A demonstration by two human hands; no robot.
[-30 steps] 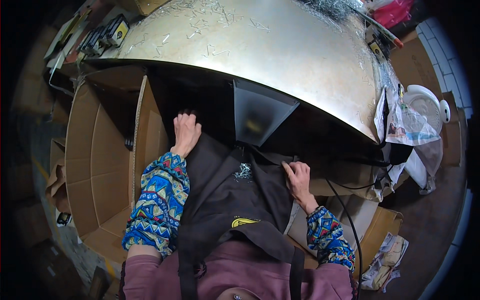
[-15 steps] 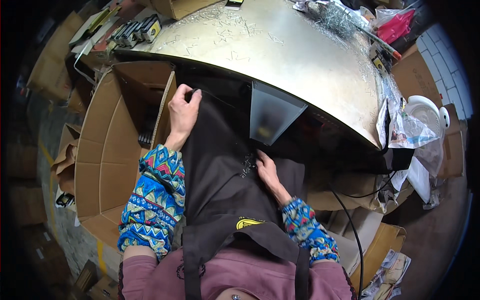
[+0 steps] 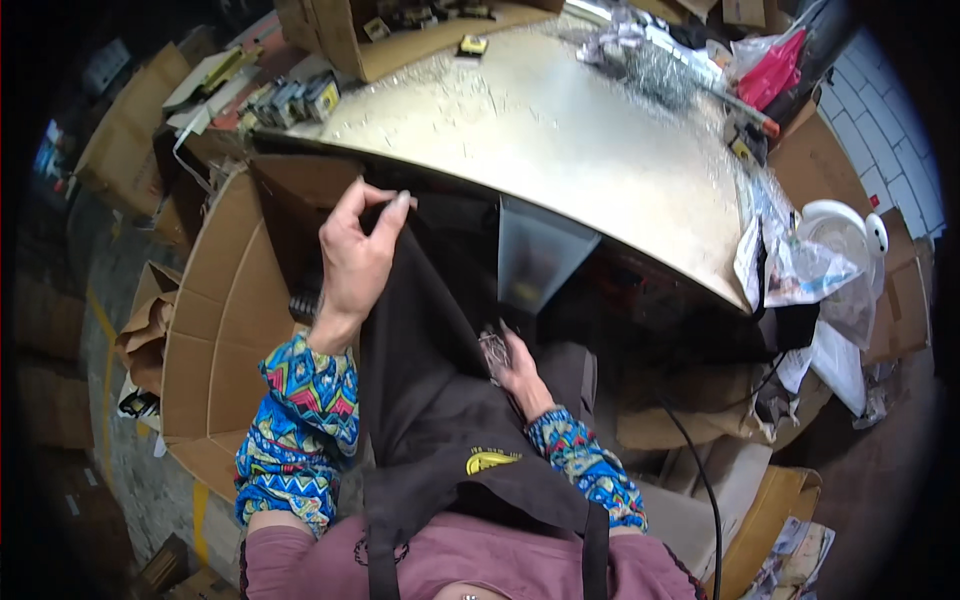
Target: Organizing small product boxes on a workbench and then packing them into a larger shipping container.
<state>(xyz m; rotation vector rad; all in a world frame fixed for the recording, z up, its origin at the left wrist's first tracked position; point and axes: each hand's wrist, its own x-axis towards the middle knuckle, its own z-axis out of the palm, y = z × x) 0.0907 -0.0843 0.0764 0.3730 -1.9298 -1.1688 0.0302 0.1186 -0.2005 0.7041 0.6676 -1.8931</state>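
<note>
My left hand (image 3: 358, 250) is closed in a pinch on the upper edge of the dark apron (image 3: 420, 320) I wear, holding that edge up below the table. The cloth slopes down from it in a fold toward my right hand (image 3: 525, 375). My right hand is cupped, its thumb apart from the fingers, which are partly hidden. Close against its palm side, a small cluster of thin, shiny metal wire pieces (image 3: 493, 350) lies at the apron's fold. Whether the pieces rest on the cloth or in the fingers is hard to make out.
A pale table (image 3: 540, 120) with scattered wire pieces lies ahead. An open cardboard box (image 3: 215, 320) stands at my left, another box (image 3: 370, 40) on the table's far side. A translucent grey chute (image 3: 540, 250) hangs under the table edge. A black cable (image 3: 700, 460) runs down at the right.
My left hand has come a little lower and nearer, pulling the apron's edge into a steeper fold. My right hand has shifted down and left, and the wire pieces are bunched closer to it.
</note>
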